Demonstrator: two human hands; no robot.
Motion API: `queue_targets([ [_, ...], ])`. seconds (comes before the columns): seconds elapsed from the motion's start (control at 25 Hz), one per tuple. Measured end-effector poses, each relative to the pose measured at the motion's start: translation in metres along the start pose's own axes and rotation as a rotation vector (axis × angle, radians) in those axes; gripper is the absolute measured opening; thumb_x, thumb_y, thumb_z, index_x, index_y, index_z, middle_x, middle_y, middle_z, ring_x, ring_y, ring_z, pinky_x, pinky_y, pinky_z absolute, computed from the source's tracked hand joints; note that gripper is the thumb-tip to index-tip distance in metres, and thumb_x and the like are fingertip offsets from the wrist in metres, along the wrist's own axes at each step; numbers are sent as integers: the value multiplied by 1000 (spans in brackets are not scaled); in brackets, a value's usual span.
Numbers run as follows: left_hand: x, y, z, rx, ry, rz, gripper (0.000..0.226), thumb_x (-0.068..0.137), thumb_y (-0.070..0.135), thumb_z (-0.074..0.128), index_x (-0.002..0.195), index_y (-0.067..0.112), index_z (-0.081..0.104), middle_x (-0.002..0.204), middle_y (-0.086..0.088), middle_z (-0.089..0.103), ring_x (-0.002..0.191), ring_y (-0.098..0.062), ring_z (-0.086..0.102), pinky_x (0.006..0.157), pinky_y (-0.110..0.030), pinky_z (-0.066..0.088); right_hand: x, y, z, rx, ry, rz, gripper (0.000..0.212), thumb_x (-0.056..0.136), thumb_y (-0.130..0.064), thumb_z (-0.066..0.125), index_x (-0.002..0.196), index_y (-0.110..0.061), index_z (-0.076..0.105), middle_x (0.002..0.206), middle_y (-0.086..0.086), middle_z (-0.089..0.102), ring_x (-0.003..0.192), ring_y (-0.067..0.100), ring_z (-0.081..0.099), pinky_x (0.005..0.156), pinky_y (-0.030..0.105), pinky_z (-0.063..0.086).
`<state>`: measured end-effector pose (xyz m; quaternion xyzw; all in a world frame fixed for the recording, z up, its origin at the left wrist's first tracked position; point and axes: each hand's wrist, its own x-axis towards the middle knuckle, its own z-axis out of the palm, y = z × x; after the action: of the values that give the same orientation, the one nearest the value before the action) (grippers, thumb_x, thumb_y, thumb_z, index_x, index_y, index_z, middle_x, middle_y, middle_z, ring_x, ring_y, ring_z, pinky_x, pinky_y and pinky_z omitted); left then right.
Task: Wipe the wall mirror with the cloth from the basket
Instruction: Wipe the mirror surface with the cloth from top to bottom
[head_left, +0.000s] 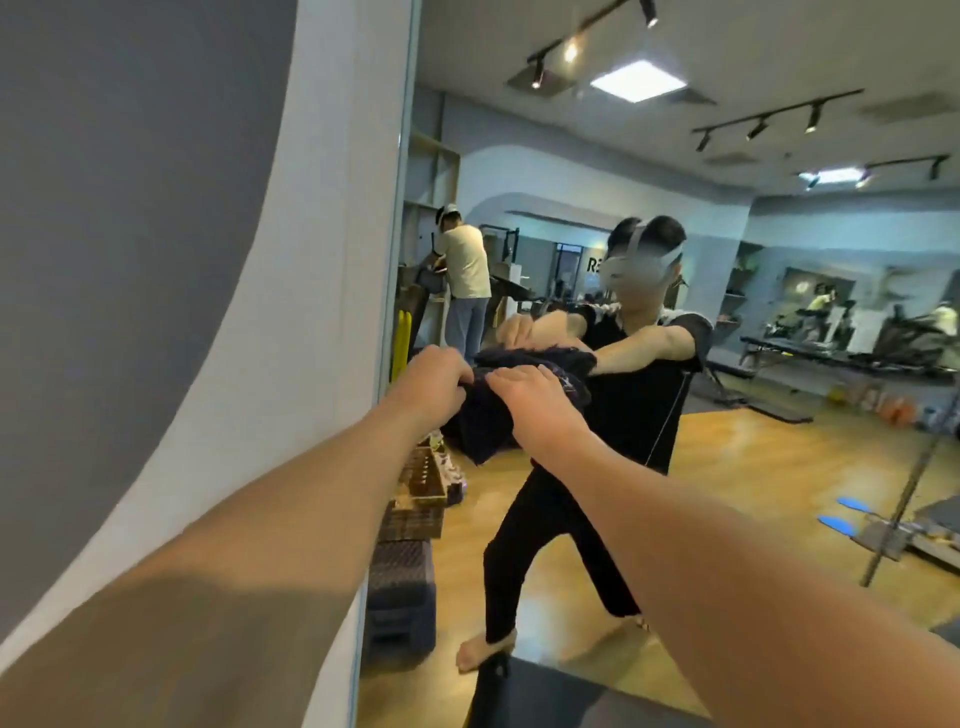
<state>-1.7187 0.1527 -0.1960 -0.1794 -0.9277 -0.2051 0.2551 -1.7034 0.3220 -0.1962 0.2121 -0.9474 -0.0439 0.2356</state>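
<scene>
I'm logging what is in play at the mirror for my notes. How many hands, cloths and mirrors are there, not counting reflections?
Hands: 2, the left hand gripping the cloth's edge and the right hand laid on it
Cloth: 1, dark
Wall mirror: 1
Total: 4

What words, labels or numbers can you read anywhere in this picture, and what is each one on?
"R": a large pale letter on the far wall seen in the mirror, at; the letters after it are hidden behind the reflected person's headset.
Pale pattern on the dark cloth: too blurred to read as text.
No other writing is legible.
</scene>
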Motion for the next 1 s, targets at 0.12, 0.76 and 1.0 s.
queue_targets([
  [0.12, 108, 60, -106, 5, 156, 126, 30, 91, 2, 62, 112, 14, 80, 113, -10, 75, 109, -28, 67, 101, -41, 52, 60, 58, -138, -120, 191, 28, 54, 94, -4, 63, 145, -15, 51, 149, 4, 53, 141, 28, 42, 123, 44, 24],
  [0.76, 456, 330, -392, -7, 747, 733, 29, 91, 0, 56, 108, 12, 76, 112, -16, 72, 107, -38, 66, 95, -46, 53, 202, 293, -558, -573, 778, 239, 42, 89, -2, 63, 130, -13, 63, 128, 14, 65, 123, 42, 57, 104, 53, 48],
  [1.0, 490, 398, -342, -25, 792, 635, 33, 98, 35, 45, 124, 14, 45, 130, -14, 54, 116, -40, 49, 96, -50, 43, 200, 359, -551, -504, 835, 442, 92, 84, -42, 59, 162, -27, 13, 159, 8, 21, 143, 37, 21, 114, 57, 29],
])
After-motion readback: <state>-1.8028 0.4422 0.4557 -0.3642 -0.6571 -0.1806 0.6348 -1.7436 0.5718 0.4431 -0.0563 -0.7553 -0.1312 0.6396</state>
